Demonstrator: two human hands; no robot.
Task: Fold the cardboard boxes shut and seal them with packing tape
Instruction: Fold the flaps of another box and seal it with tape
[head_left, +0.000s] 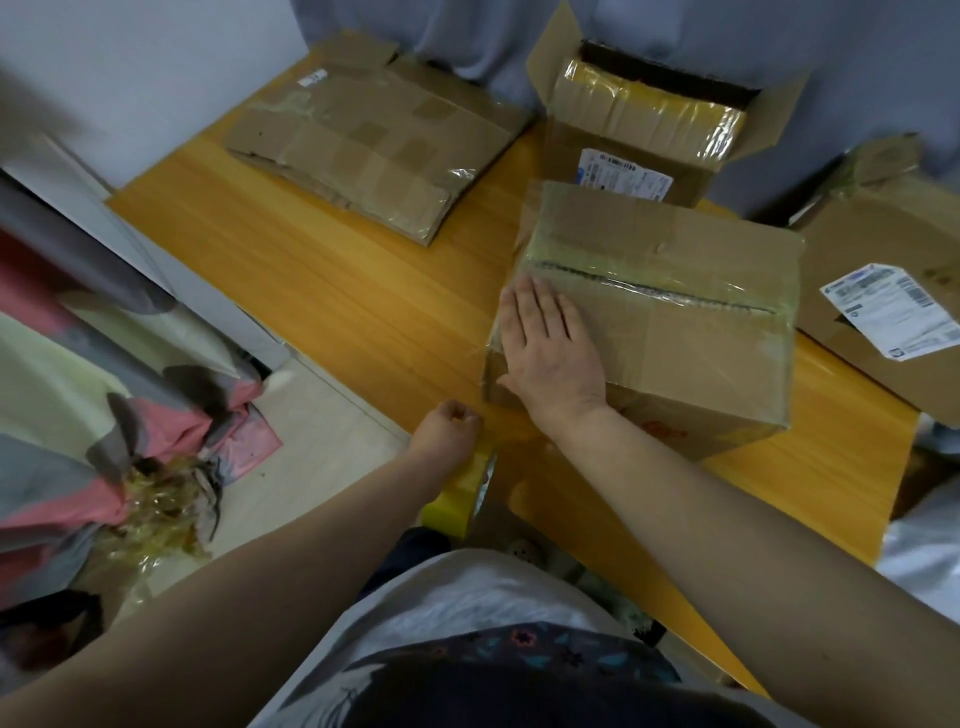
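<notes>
Our right grip (550, 343) lies flat, fingers straight, on the near left corner of the box (691, 332). Our left grip (449, 431) clasps the tape roll (457, 501) just off that corner, at the counter (337, 270) edge. Open counter runs left of the box.

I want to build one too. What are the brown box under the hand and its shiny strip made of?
The closed brown box looks like dull, creased cardboard. The clear shiny strip along its seam seems plastic tape: it glints and wrinkles.

Head camera looks steeply down, close over the wooden table (322, 270).
</notes>
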